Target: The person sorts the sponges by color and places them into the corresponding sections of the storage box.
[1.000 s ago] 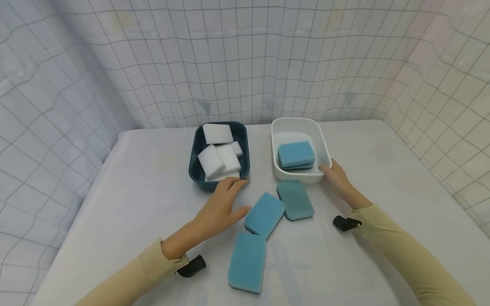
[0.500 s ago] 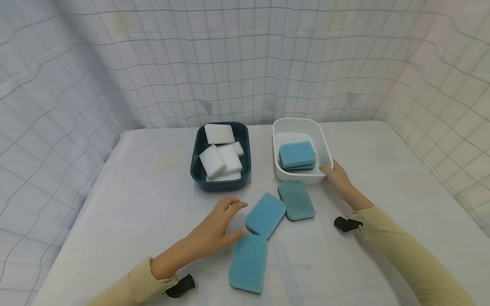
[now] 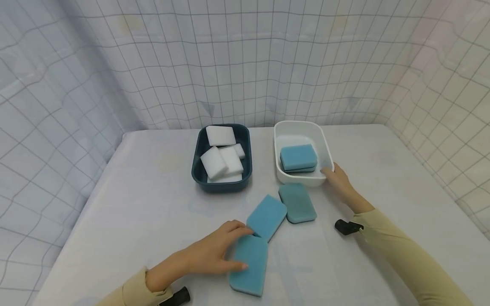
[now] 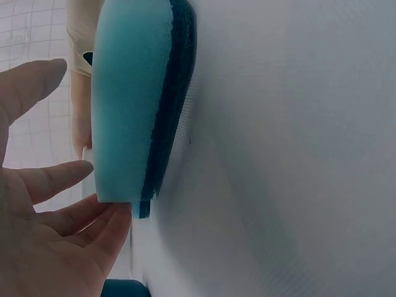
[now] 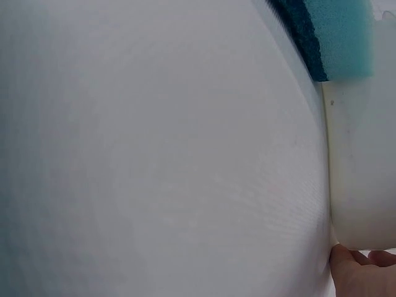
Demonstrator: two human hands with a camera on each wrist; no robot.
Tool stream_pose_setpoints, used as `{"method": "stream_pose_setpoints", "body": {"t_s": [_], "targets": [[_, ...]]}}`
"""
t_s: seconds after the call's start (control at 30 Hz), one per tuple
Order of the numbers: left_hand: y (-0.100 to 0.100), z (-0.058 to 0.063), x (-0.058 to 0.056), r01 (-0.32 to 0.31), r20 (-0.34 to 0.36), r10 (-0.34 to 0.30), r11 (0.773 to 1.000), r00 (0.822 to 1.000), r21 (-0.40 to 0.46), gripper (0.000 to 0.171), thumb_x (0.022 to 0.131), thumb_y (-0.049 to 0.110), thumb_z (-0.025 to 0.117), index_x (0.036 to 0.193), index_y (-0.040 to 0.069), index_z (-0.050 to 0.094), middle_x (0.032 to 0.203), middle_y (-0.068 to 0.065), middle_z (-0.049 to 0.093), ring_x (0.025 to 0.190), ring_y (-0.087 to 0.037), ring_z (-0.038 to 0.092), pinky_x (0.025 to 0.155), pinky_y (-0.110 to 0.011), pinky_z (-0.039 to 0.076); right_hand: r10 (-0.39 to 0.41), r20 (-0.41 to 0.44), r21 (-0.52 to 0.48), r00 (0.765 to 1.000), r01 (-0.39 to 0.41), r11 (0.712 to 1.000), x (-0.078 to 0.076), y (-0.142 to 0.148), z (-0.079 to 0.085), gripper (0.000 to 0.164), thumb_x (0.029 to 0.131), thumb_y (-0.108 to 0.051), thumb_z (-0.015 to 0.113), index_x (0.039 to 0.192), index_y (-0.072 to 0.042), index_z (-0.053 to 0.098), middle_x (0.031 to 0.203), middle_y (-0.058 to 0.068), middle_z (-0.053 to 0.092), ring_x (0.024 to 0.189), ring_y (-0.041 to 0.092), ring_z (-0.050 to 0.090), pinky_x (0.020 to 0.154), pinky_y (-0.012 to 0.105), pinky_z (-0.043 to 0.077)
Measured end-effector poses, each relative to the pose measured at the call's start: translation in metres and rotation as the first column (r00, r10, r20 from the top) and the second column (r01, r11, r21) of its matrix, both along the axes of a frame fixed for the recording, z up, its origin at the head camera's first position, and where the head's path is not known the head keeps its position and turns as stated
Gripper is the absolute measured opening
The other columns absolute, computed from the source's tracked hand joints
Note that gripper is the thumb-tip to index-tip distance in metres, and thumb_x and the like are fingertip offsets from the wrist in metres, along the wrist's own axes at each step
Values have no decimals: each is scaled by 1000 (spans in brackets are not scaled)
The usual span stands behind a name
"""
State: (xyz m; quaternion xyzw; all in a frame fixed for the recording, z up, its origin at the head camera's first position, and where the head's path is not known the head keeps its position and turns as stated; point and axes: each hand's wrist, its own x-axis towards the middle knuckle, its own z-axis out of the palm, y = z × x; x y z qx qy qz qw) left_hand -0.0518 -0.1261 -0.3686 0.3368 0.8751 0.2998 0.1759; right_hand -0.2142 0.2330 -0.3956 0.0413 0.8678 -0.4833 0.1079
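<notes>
My left hand [image 3: 212, 253] is over the nearest blue sponge [image 3: 250, 270], fingers and thumb spread apart. In the left wrist view, this sponge [image 4: 130, 99] shows a dark scouring layer underneath, and the lower fingertips are right at its end. A second blue sponge [image 3: 267, 216] lies against its far edge, and a greener one [image 3: 298, 203] lies beyond that. My right hand [image 3: 340, 185] grips the near right corner of the white tub [image 3: 278, 163], thumb over the rim. Two stacked blue sponges [image 3: 298, 156] sit inside. The right wrist view shows only part of the right hand [image 5: 365, 275] below the tub wall.
A dark teal tub [image 3: 197, 170] with several white foam blocks [image 3: 220, 136] stands left of the white one. Both are near the back of the white-covered table [image 3: 153, 191]. White checked sheets [image 3: 237, 63] hang behind and along both sides.
My left hand has drawn back from the dark tub's near edge, toward me, to the nearest blue sponge. The right hand stays on the white tub.
</notes>
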Motion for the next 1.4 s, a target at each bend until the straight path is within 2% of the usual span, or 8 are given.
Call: {"method": "stream_pose_setpoints", "body": {"t_s": [0.27, 0.43, 0.63, 0.73, 0.97, 1.2, 1.4], "targets": [[-2, 0, 5, 37, 13, -37, 999, 999, -26, 74, 82, 55, 63, 142, 20, 37, 139, 3, 36, 124, -11, 39, 104, -32, 44, 5, -2, 0, 1000, -5, 1000, 0, 0, 0, 66, 94, -25, 34, 150, 0, 8, 155, 23, 18, 142, 40, 22, 117, 56, 21], [-4, 0, 7, 53, 38, -51, 997, 998, -54, 85, 77, 56, 68, 146, 20, 32, 143, 1, 32, 126, -12, 36, 103, -31, 44, 5, -7, 5, 1000, -5, 1000, -1, 1, -1, 67, 94, -25, 34, 150, 0, 8, 155, 23, 18, 143, 40, 20, 117, 56, 20], [-4, 0, 10, 89, 34, -87, 992, 996, -88, 102, 70, 51, 77, 149, 19, 23, 147, -2, 25, 131, -15, 31, 107, -34, 42, 11, -13, 4, 1000, -11, 1000, -1, 1, 0, 67, 94, -26, 34, 150, 0, 8, 155, 23, 18, 143, 40, 21, 117, 56, 21], [-4, 0, 10, 97, 31, -95, 990, 995, -99, 102, 70, 47, 78, 150, 19, 21, 148, -3, 23, 131, -15, 31, 107, -33, 42, 16, -14, -2, 1000, -16, 1000, 0, 0, 0, 67, 94, -25, 34, 150, -2, 7, 156, 21, 17, 143, 39, 20, 117, 56, 21], [-3, -2, 9, 90, 25, -87, 990, 996, -110, 99, 72, 48, 77, 150, 21, 21, 148, -3, 24, 130, -14, 32, 106, -33, 43, 21, -14, -22, 1000, -21, 1000, -1, 0, 0, 67, 94, -26, 35, 151, -3, 7, 156, 21, 17, 143, 39, 20, 117, 56, 22], [-4, -3, 9, 78, 54, -72, 990, 996, -119, 98, 72, 49, 76, 150, 23, 21, 149, -2, 23, 131, -14, 31, 105, -33, 44, 22, -21, -25, 1000, -22, 999, -2, 1, 0, 66, 95, -25, 35, 150, -1, 7, 156, 22, 17, 143, 39, 21, 117, 56, 22], [-5, 1, 8, 86, 56, -79, 988, 995, -125, 97, 73, 46, 76, 150, 21, 22, 148, -2, 24, 130, -14, 32, 104, -33, 44, 19, -17, -21, 1000, -19, 1000, -1, 1, -1, 67, 95, -26, 35, 150, -2, 7, 156, 21, 17, 143, 39, 21, 117, 56, 21]]}}
